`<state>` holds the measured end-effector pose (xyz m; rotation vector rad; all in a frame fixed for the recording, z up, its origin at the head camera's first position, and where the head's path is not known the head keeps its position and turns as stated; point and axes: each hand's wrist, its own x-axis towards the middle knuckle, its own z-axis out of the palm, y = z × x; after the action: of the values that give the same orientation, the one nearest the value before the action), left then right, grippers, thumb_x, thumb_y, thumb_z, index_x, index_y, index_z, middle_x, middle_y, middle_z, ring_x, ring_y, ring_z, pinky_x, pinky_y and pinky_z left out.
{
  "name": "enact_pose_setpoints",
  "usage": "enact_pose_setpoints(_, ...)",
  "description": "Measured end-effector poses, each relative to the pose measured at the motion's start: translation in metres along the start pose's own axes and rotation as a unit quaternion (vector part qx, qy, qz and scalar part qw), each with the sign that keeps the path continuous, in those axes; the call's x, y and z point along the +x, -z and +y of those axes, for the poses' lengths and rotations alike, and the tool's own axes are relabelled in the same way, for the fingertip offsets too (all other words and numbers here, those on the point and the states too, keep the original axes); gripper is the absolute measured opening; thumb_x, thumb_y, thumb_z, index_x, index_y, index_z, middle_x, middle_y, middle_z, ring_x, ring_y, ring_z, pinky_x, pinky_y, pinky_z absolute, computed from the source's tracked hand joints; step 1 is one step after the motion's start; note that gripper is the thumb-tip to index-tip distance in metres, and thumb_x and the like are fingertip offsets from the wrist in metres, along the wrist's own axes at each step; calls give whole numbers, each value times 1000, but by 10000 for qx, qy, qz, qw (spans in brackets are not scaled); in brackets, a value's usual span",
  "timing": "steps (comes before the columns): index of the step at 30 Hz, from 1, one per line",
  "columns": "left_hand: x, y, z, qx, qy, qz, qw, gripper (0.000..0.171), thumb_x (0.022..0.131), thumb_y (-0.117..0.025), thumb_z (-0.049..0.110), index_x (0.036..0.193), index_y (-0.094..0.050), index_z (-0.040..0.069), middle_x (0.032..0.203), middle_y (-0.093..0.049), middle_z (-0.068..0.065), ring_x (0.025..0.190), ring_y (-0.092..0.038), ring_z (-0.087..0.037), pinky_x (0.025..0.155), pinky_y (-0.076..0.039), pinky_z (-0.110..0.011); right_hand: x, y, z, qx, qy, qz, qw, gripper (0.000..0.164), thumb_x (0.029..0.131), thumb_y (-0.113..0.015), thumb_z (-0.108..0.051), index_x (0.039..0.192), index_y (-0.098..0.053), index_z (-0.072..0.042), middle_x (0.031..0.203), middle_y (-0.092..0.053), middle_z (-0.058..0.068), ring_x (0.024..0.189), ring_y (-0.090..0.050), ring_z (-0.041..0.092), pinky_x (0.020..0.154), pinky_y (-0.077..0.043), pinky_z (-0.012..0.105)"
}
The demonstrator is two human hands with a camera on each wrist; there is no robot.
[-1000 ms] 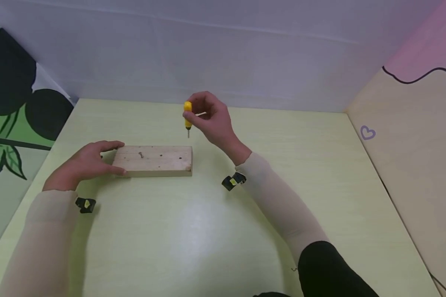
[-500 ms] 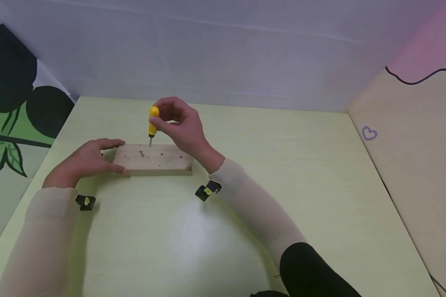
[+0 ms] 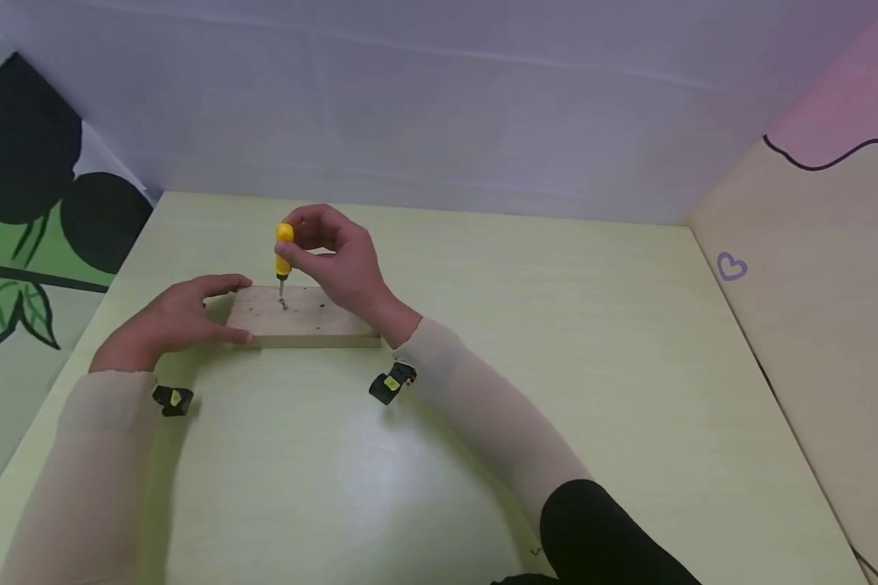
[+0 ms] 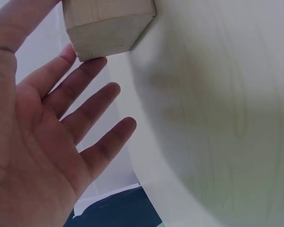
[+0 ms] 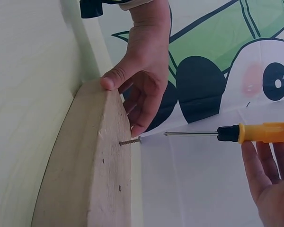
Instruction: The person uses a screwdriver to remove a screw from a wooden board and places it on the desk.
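A wooden block (image 3: 300,321) lies on the table with a screw (image 5: 129,142) standing out of its top face. My left hand (image 3: 171,321) grips the block's left end between thumb and fingers. In the left wrist view, the other fingers (image 4: 102,146) of that hand are spread, off the wood. My right hand (image 3: 344,264) pinches a yellow-handled screwdriver (image 3: 283,253) above the block, shaft downward. The right wrist view shows a Phillips tip, in line with the screw head and a short gap from it. Dark holes dot the block's top.
The pale table (image 3: 439,455) extends in front and to the right of the block. A white cloth wall (image 3: 439,122) rises behind it. A painted panel (image 3: 22,211) borders the left side, and a wooden panel (image 3: 812,309) with a heart drawing the right.
My right hand has brought the screwdriver leftward and down, from beyond the block's right end to over the screw. My left hand has kept its grip on the block.
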<state>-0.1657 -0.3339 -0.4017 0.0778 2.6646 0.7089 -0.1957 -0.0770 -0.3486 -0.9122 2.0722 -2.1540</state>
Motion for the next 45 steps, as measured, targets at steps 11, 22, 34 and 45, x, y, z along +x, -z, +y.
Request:
enact_pose_setpoints(11,-5,-7,-5,-144,-80,22,9999,101,69,-79,59,148,-32,18,153,-30,-25,135,-28,-50,101,-31,-73,-6,-5,-17,-101,-21,-110,9999,24,87,-66,1,110,-59,3,100,-67,23,83,-66,14,77,-56,21)
enact_pose_setpoints(22,1,-2,-2,-46,-135,-55,9999,99,69,-81,56,146,-34,13,150,-33,-28,134,-30,-51,102,-31,-72,1,-10,2,-417,-150,-292,9986,25,88,-68,-6,111,-59,-6,100,-69,11,88,-66,8,80,-56,18)
enact_pose_setpoints(34,-2,-3,-6,-125,-39,-33,9999,100,67,-80,59,145,-35,14,151,-33,-27,135,-30,-49,102,-31,-72,1,-16,9,-460,-253,-344,9980,23,88,-68,-7,110,-60,-8,102,-70,10,88,-66,6,82,-54,16)
enact_pose_setpoints(45,-1,-4,-4,-183,-93,20,9998,98,69,-82,54,145,-36,12,149,-36,-28,134,-32,-49,102,-31,-71,1,-16,5,-900,-65,-356,9953,27,91,-67,-11,117,-62,-10,103,-71,8,91,-68,7,80,-54,14)
